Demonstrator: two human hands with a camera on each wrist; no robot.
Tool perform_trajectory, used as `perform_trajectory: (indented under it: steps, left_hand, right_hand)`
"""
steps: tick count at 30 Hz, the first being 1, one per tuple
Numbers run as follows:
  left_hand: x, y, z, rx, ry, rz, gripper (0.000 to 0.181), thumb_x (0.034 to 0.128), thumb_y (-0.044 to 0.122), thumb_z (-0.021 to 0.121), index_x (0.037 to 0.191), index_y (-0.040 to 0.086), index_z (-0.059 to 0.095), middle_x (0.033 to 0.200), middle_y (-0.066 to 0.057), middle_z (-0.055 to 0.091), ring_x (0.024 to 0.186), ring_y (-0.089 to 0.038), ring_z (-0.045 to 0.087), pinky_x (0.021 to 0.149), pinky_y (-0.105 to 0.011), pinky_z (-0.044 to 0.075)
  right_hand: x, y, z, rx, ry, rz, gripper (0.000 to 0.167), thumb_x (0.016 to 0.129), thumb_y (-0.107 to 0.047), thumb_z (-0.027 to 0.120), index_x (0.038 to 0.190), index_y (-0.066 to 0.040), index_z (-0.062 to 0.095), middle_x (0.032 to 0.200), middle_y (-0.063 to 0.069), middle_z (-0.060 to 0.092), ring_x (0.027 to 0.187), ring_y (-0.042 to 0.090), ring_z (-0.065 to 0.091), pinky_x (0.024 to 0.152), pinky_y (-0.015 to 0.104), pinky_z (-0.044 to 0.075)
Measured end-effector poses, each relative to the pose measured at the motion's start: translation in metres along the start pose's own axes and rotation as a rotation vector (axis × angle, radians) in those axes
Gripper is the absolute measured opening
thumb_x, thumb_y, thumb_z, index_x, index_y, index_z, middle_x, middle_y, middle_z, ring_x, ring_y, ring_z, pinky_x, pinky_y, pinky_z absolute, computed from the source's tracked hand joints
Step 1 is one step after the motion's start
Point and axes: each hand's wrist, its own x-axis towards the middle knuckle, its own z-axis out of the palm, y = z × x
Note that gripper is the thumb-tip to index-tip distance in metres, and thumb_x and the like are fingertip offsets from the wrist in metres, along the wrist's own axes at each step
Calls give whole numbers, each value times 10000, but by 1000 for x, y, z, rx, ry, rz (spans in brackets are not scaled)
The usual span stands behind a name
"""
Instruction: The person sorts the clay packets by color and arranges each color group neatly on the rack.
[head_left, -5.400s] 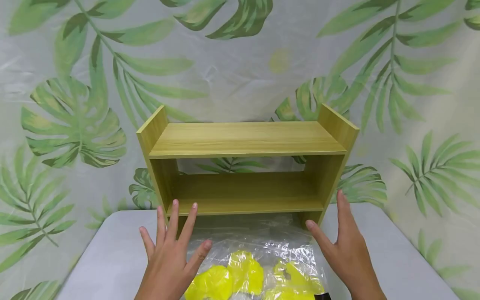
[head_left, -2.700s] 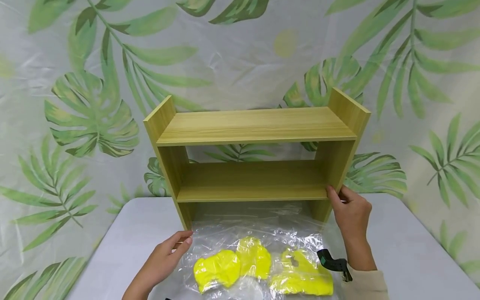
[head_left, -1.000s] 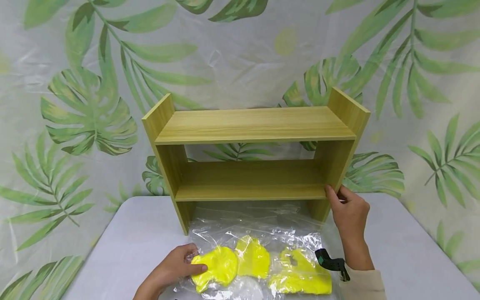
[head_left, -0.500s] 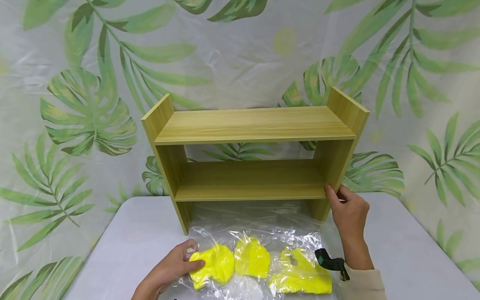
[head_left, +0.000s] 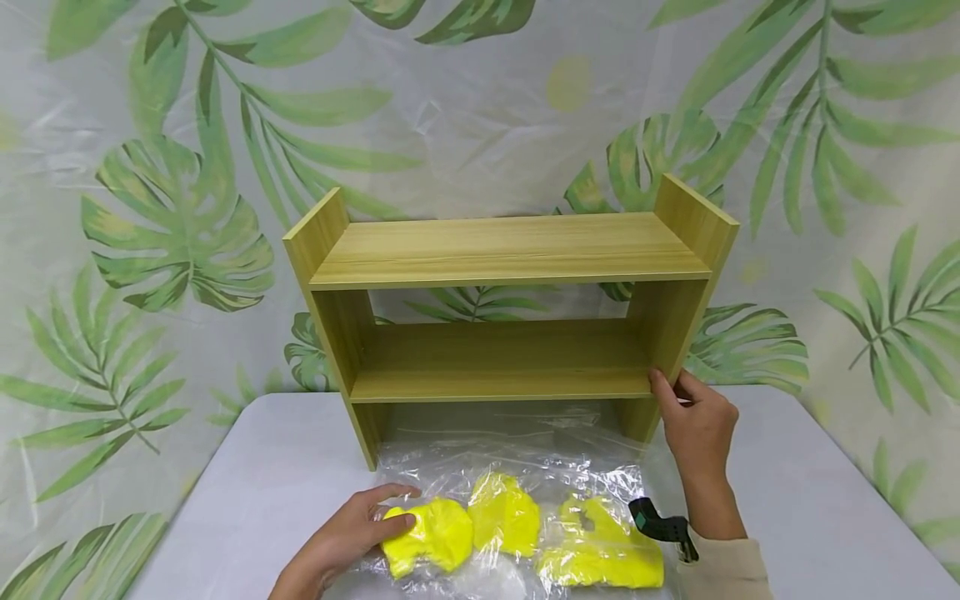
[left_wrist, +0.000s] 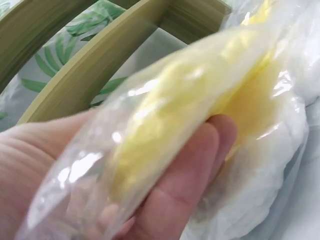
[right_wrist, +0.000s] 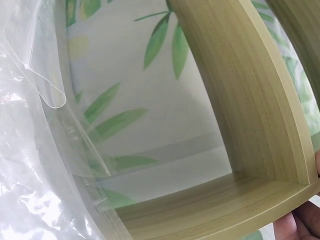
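Note:
A clear plastic bag [head_left: 555, 471] lies in front of the shelf, with several bright yellow pieces [head_left: 506, 517] and something white inside; their kind is not plain. My left hand [head_left: 348, 529] pinches the bag's left end around the leftmost yellow lump [head_left: 438, 533], thumb on top. The left wrist view shows the film and yellow lump [left_wrist: 170, 105] caught between thumb and fingers. My right hand [head_left: 701, 425] grips the right side panel of a two-tier wooden shelf [head_left: 510, 250], near the lower board. Only its fingertips [right_wrist: 285, 227] show at the right wrist view's corner.
The shelf stands upright on a white-covered table [head_left: 817, 500], before a leaf-print cloth backdrop [head_left: 480, 108]. A black device [head_left: 660, 521] sits on my right wrist by the sleeve [head_left: 723, 571]. The bag's back part reaches under the lower board.
Both hands were spread apart first. My right hand then took hold of the shelf's side and stayed. My left hand moved onto the bag, took its left end, and shifted the yellow lump slightly.

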Motion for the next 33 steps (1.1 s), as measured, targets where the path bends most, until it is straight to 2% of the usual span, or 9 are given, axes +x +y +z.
perform_trajectory:
  steps: [2, 4, 7, 10, 17, 24, 26, 28, 33]
  left_hand:
    - [1, -1, 1, -11, 9, -12, 505, 917, 240, 669, 1319, -30, 528, 779, -33, 623, 561, -101, 492, 526, -235, 429]
    - [2, -1, 1, -9, 19, -11, 504, 909, 239, 678, 1311, -31, 539, 798, -39, 641, 565, -90, 516, 544, -242, 448]
    - [3, -2, 2, -4, 32, -12, 503, 896, 249, 694, 1301, -17, 558, 1081, -169, 644, 653, -127, 584, 604, -279, 497]
    - [2, -2, 3, -7, 35, -1, 495, 894, 251, 698, 1295, -9, 568, 1331, -271, 502, 795, -181, 635, 678, -320, 536]
    - [0, 3, 6, -46, 42, 37, 457, 915, 228, 673, 1318, 37, 573, 1461, -295, 352, 1178, -351, 500, 710, -339, 558]
    - [-6, 15, 9, -75, 31, 29, 435, 905, 257, 683, 1304, 101, 606, 1466, -228, 394, 1345, -514, 263, 637, -304, 548]
    - [-8, 19, 10, -67, 25, 34, 420, 903, 260, 684, 1293, 118, 618, 1457, -203, 418, 1356, -514, 244, 679, -348, 559]
    - [-10, 22, 11, -46, 14, 48, 403, 912, 262, 673, 1289, 128, 622, 1437, -173, 455, 1357, -492, 263, 849, -473, 520]
    - [-15, 32, 15, 0, -29, 89, 382, 935, 257, 643, 1292, 123, 619, 1381, -98, 530, 1375, -437, 276, 1028, -683, 242]
  right_hand:
    - [0, 0, 0, 1, 0, 0, 200, 867, -213, 725, 818, -22, 760, 721, 135, 712, 644, -270, 422, 526, 32, 382]
    - [0, 0, 0, 3, -2, 2, 203, 869, -211, 724, 822, -17, 760, 725, 137, 712, 649, -279, 418, 529, 30, 380]
    - [0, -1, 0, 4, -1, 4, 205, 871, -208, 721, 822, -12, 758, 725, 143, 711, 648, -284, 422, 530, 28, 377]
    - [0, -1, 0, 7, 0, 7, 203, 871, -207, 720, 822, -14, 758, 722, 145, 710, 646, -284, 422, 531, 26, 375]
    - [0, -1, 0, 11, 6, 1, 199, 870, -207, 720, 803, -23, 757, 705, 131, 708, 646, -279, 431, 525, 30, 376]
    - [0, -1, 1, 10, 9, -6, 192, 868, -200, 723, 794, -26, 756, 702, 127, 708, 653, -281, 429, 528, 30, 376]
    - [0, -1, 0, 11, 8, -4, 192, 868, -201, 723, 802, -23, 757, 705, 127, 709, 653, -279, 432, 531, 27, 375]
    - [1, -1, 0, 11, 8, -3, 192, 868, -201, 724, 807, -23, 758, 708, 129, 709, 655, -279, 433, 533, 27, 374]
    - [1, -1, -1, 11, 7, -3, 194, 869, -199, 722, 814, -16, 757, 711, 134, 709, 658, -284, 432, 537, 22, 372]
